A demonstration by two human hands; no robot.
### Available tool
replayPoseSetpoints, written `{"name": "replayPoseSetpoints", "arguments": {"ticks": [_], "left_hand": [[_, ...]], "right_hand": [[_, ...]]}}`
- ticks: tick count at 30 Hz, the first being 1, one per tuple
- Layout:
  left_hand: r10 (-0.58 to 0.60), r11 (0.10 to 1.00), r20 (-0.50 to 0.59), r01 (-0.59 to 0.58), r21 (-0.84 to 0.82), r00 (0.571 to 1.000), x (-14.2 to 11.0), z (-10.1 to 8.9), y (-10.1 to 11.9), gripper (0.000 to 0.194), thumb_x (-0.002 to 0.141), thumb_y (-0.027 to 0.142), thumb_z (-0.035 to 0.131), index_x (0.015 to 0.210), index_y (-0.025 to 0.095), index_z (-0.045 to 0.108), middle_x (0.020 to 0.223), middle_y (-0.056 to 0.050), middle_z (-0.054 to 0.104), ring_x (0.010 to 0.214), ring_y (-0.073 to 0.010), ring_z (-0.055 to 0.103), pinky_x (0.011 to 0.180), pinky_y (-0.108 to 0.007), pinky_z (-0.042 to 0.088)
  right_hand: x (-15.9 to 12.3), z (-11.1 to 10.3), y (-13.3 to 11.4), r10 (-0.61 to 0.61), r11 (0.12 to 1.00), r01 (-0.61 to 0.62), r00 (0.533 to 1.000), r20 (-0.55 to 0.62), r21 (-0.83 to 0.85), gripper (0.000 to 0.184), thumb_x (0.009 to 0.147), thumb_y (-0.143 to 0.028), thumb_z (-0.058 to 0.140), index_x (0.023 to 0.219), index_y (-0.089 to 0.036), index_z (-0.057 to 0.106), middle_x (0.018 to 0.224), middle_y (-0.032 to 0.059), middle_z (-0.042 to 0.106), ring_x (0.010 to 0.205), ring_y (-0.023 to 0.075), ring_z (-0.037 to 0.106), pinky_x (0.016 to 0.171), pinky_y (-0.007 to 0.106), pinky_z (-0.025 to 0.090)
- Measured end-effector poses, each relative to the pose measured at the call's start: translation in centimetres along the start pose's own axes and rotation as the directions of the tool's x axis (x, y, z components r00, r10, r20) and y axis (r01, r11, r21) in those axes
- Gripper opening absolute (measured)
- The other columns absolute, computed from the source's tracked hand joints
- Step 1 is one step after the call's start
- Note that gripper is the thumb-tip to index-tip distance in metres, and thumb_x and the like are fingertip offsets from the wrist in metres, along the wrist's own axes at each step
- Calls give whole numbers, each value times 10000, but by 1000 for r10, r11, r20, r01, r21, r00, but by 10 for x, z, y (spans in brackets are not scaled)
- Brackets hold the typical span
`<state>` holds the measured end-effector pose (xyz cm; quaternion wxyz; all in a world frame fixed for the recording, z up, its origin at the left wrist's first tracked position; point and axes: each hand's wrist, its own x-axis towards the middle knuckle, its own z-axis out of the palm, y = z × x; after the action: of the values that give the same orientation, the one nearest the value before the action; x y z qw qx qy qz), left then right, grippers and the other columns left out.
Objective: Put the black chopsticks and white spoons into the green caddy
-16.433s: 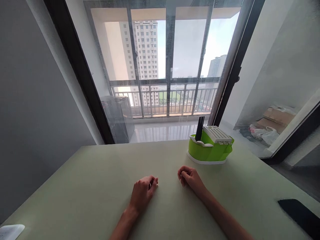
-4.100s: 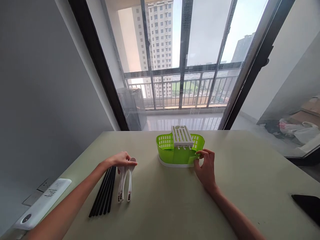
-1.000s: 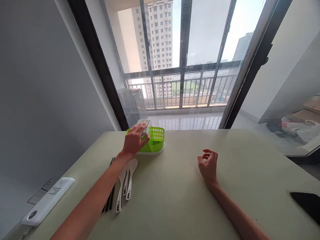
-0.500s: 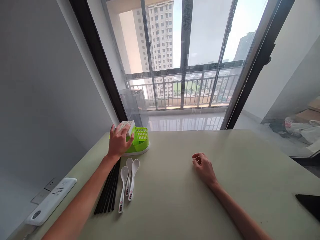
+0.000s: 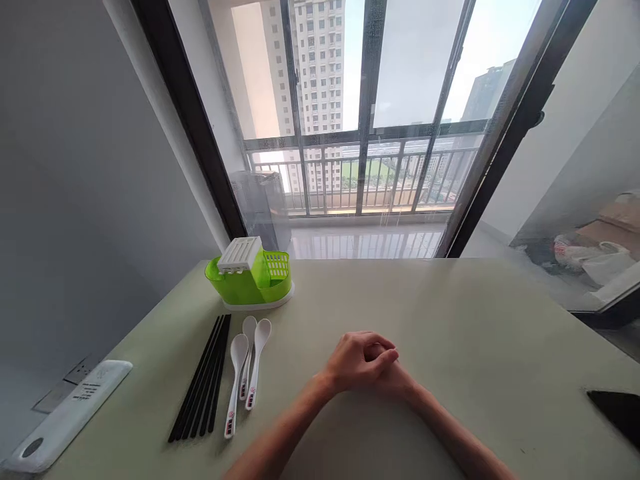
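Over the middle of the table, my left hand [image 5: 354, 360] lies across my right hand [image 5: 394, 381], its fingers curled around it. Most of my right hand's fingers are hidden beneath the left. Left of both hands, three white spoons [image 5: 239, 348] rest with their bowls pointing away from me. Beside them is a row of several black chopsticks [image 5: 203, 383]. Behind these stands a bright green utensil caddy [image 5: 237, 288] with a white slotted top and a white base. Neither hand touches the spoons, chopsticks or caddy.
A white power strip [image 5: 83, 403] lies along the table's left edge by the wall. At the right edge sits a dark flat object [image 5: 617, 410], partly out of frame. Beyond the pale table [image 5: 450, 313] is a glass door with a dark frame [image 5: 195, 120].
My left hand has left the caddy and come right and nearer, onto my right hand. My right hand has shifted slightly toward me. The camera view has shifted a little.
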<state>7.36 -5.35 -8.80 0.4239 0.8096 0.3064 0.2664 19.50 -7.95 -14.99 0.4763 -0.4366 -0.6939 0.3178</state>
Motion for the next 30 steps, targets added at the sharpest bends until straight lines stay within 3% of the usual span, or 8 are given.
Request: {"name": "replayPoseSetpoints", "arguments": {"ticks": [3, 8, 14, 19, 30], "left_hand": [[-81, 988, -58, 73, -137, 995, 0, 7, -4, 296, 921, 399, 622, 1010, 179, 797, 964, -55, 810, 908, -209, 749, 824, -276, 562], [-100, 954, -75, 74, -291, 992, -5, 7, -13, 330, 943, 409, 595, 1044, 173, 802, 1012, -72, 804, 966, -220, 742, 869, -286, 558], [-115, 952, -87, 85, -294, 990, -6, 8, -14, 312, 939, 390, 597, 1031, 182, 811, 996, -70, 804, 962, -222, 737, 886, -295, 555], [-114, 955, -88, 85, -286, 990, -5, 6, -14, 297, 931, 370, 605, 1028, 182, 813, 991, -72, 802, 963, -225, 734, 884, -295, 554], [-109, 957, -95, 78, -280, 990, -5, 6, -14, 288, 908, 368, 641, 1046, 179, 809, 997, -77, 802, 948, -224, 733, 876, -299, 559]], "right_hand": [[-2, -2, 3, -17, 1000, 18, 995, 101, -2, 230, 717, -170, 584, 881, -173, 746, 914, 88, 773, 837, 249, 716, 718, 328, 586], [-1, -6, 2, 6, 999, 0, 984, 178, -36, 250, 707, -111, 542, 872, -167, 721, 912, 81, 765, 863, 230, 707, 713, 295, 548], [0, -5, -2, 42, 997, -27, 979, 199, -76, 275, 722, -77, 528, 901, -178, 711, 946, 72, 767, 896, 216, 703, 740, 288, 540], [0, -4, -4, 36, 993, -15, 982, 184, -116, 278, 706, -60, 513, 863, -183, 706, 870, 48, 766, 815, 204, 701, 676, 270, 528], [2, -6, -13, 86, 995, -75, 974, 210, -60, 228, 744, -67, 528, 825, -193, 700, 838, 50, 751, 805, 210, 696, 690, 286, 554]]}}
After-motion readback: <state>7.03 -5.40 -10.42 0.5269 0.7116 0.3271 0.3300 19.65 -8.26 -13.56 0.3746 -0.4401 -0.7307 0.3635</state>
